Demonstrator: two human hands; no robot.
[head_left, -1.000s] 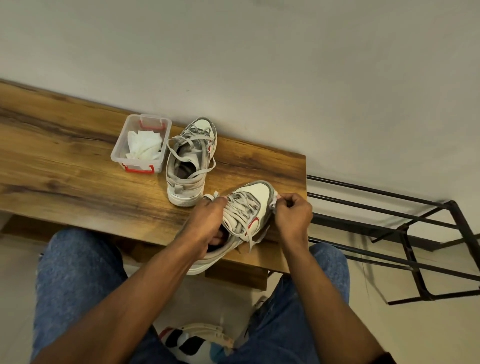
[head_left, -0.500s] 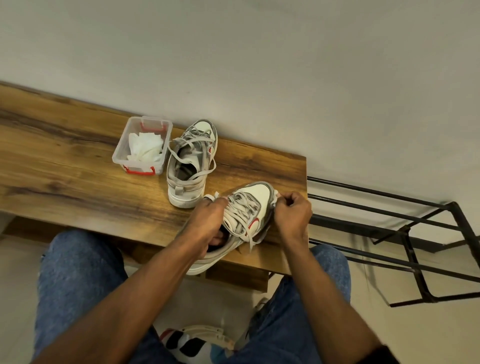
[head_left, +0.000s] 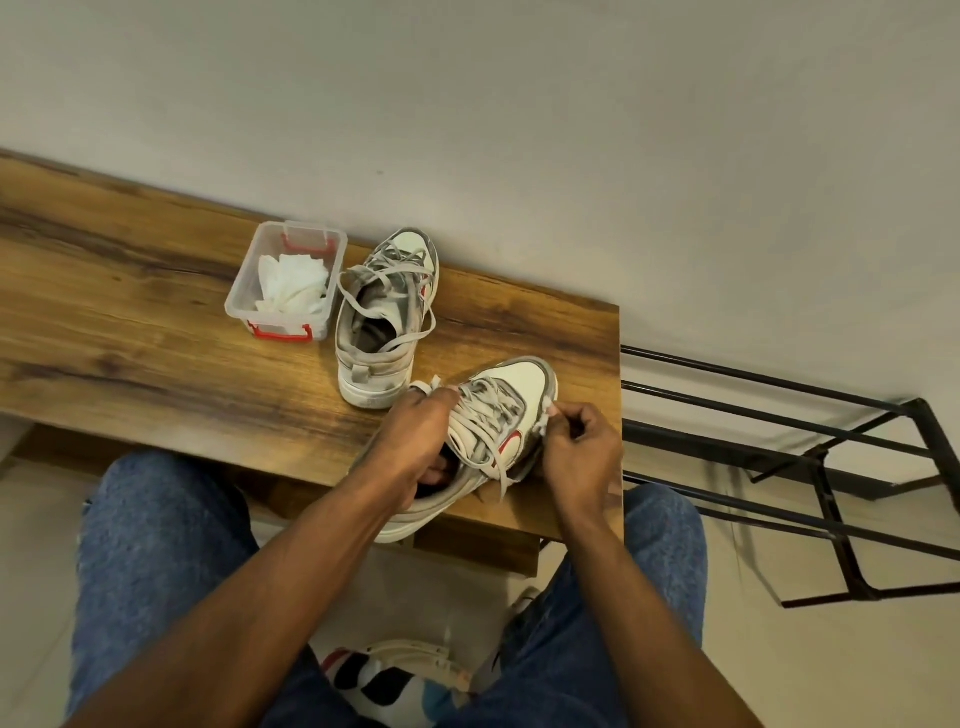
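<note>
A grey and white sneaker (head_left: 511, 402) with a red mark lies tilted near the front right corner of a wooden bench (head_left: 156, 332). My left hand (head_left: 415, 441) grips its collar, with fingers reaching into the opening. Against the outer side of the toe, my right hand (head_left: 579, 447) pinches a small white wipe (head_left: 545, 415). The second sneaker (head_left: 384, 317), with loose laces, stands upright farther back near the wall.
A clear plastic box (head_left: 285, 280) with red clips holds white wipes, left of the far sneaker. A black metal shoe rack (head_left: 810, 467) stands right of the bench. A colourful item (head_left: 384, 680) lies on the floor between my knees.
My right hand has shifted slightly down along the toe side of the sneaker with the wipe. My left hand keeps its hold.
</note>
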